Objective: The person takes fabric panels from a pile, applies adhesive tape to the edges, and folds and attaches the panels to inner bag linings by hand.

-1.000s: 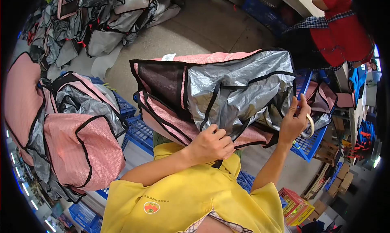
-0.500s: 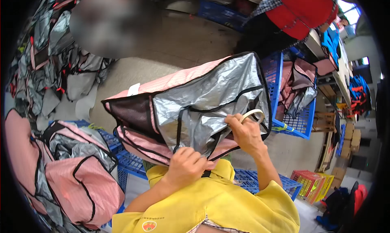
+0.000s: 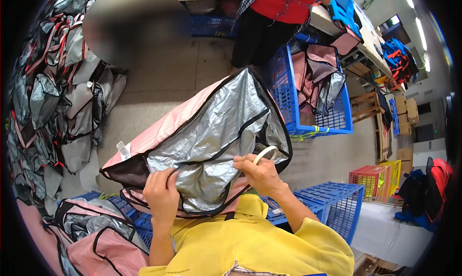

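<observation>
A pink insulated bag (image 3: 192, 131) with a silver foil lining and black binding lies opened across my lap. My left hand (image 3: 162, 191) is closed on its near left part, thumb and fingers pinching the lining beside the dark mesh pocket (image 3: 130, 172). Over on the right, my right hand (image 3: 260, 174) also has its fingers closed on the silver lining. A cream-coloured ring (image 3: 265, 153), resembling a roll of tape, sits at the right hand, by the thumb and forefinger. A white label (image 3: 123, 151) sticks out from the bag's left edge.
More pink bags (image 3: 106, 242) are heaped at my left. A blue crate (image 3: 320, 129) ahead right holds pink and silver pieces. Another blue crate (image 3: 344, 208) stands at my right. Grey and silver bags (image 3: 53, 102) pile up far left. A person in red (image 3: 281, 8) stands ahead.
My left hand has moved left along the bag and grips the lining by the mesh pocket. The bag has tilted and shifted left with my right hand. The camera view has turned right.
</observation>
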The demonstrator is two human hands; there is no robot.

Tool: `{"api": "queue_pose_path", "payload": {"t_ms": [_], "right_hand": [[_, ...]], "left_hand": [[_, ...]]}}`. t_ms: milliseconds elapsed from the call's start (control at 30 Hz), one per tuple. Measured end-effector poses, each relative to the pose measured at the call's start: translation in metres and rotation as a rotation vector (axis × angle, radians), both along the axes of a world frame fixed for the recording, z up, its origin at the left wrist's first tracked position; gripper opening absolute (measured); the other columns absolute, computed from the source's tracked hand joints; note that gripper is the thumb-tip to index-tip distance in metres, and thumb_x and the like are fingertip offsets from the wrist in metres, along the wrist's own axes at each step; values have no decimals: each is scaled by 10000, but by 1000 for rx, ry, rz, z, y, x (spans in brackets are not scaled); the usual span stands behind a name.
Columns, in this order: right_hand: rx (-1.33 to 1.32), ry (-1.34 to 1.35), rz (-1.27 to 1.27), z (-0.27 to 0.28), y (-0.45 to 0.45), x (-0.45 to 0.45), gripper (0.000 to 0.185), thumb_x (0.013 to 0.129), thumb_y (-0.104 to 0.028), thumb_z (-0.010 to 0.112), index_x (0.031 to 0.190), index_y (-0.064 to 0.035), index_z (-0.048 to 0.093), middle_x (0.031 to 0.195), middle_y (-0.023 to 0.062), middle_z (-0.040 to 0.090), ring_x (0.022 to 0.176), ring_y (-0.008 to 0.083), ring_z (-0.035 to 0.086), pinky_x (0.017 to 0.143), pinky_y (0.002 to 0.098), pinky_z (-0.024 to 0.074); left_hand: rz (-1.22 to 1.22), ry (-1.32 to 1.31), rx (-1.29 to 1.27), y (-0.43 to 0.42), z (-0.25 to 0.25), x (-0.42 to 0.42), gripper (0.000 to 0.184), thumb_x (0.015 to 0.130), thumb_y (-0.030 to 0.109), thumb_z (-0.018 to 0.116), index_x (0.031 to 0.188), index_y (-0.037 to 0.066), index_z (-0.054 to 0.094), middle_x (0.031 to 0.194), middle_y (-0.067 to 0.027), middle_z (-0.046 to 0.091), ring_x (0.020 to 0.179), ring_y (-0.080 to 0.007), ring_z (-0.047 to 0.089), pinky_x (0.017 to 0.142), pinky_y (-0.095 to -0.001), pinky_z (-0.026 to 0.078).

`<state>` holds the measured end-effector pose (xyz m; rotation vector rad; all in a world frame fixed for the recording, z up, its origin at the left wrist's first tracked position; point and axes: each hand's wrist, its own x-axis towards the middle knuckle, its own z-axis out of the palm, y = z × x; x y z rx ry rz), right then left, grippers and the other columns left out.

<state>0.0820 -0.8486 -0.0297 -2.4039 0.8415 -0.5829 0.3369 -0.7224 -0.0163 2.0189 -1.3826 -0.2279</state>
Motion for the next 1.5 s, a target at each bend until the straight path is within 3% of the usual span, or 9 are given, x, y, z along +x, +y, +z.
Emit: {"api": "queue_pose_path", "payload": {"t_ms": [133,267,467,667,800,1233,1300,1400,1500], "right_hand": [[177,-69,-21,-1,-1,1,229,817,82,645,997,-54,684,1104,113,719,896,256,715,758,322,563],[401,-85,67,19,-19,-1,291,803,111,553,1028,-40,660,1146,124,707,933,245,710,769,320,544],[-30,-162,28,85,-71,56,285,851,107,551,1079,-31,652,1120,119,701,839,232,675,729,281,511],[-429,430,299,73,-101,141,327,764,-96,740,1079,-48,670,1120,128,681,1001,335,617,861,432,508],[-397,674,287,41,-125,143,158,801,-181,701,827,-34,651,890,141,656,959,342,615,783,449,517],[-440,591,285,39,-106,117,195,873,-183,669,814,-21,578,853,143,613,891,359,581,724,468,475],[-449,540,269,39,-100,109,195,867,-188,675,809,-26,584,836,142,612,873,355,586,725,461,475],[-456,452,273,33,-99,95,195,855,-195,685,802,-32,592,812,141,610,851,350,591,723,454,476],[-418,445,259,35,-95,89,187,846,-199,676,799,-31,607,809,140,618,848,337,604,725,447,483]], "left_hand": [[107,279,-105,32,-2,-3,173,775,-76,700,917,23,700,804,-122,680,747,-294,648,680,-371,509],[-53,126,-216,46,-2,-8,252,710,-21,766,938,84,750,849,-89,642,836,-285,639,718,-379,516],[-223,-55,-197,53,-5,-22,372,639,59,642,1002,73,720,872,-57,583,843,-282,576,735,-413,456],[-224,-105,-217,59,0,-38,305,693,99,657,988,64,721,858,-35,574,837,-243,579,739,-379,477],[-197,-110,-266,64,-5,-41,320,701,111,644,1009,61,714,858,-29,549,844,-223,564,775,-368,493],[-214,-71,-333,70,-12,-48,234,765,146,620,960,20,646,870,-36,550,865,-221,549,835,-356,458],[-239,41,-286,73,-12,-48,266,779,172,696,1005,33,686,913,-73,577,928,-267,579,867,-419,493],[5,37,-350,81,5,-11,328,821,294,760,1018,53,657,1068,-124,591,1076,-355,543,957,-489,410],[610,-155,-324,101,-30,34,472,866,189,690,1265,-13,538,1212,-198,544,1151,-400,495,1005,-505,383]]}}
